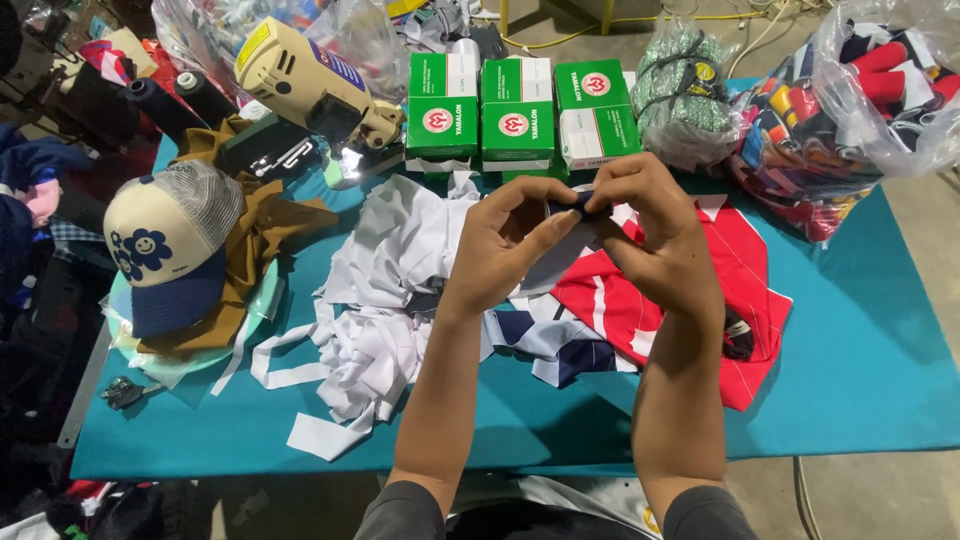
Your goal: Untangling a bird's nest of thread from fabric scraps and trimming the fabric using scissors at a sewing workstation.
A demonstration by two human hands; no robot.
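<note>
Green-and-white cardboard boxes [518, 112], each with a round red emblem, stand in a row at the top centre of the frame on the teal table [860, 350]. To their right sits a clear bag of green netting [684, 95], and at the upper right a clear plastic bag [870, 90] holds red and dark thread spools. At mid-frame the left hand [505, 245] and right hand [650, 230] together pinch a small dark blue fabric piece [580, 203], held above the red striped cloth [700, 290]. White fabric strips [370, 340] lie lower left of the hands; a cream cap [165, 240] rests at far left.
</note>
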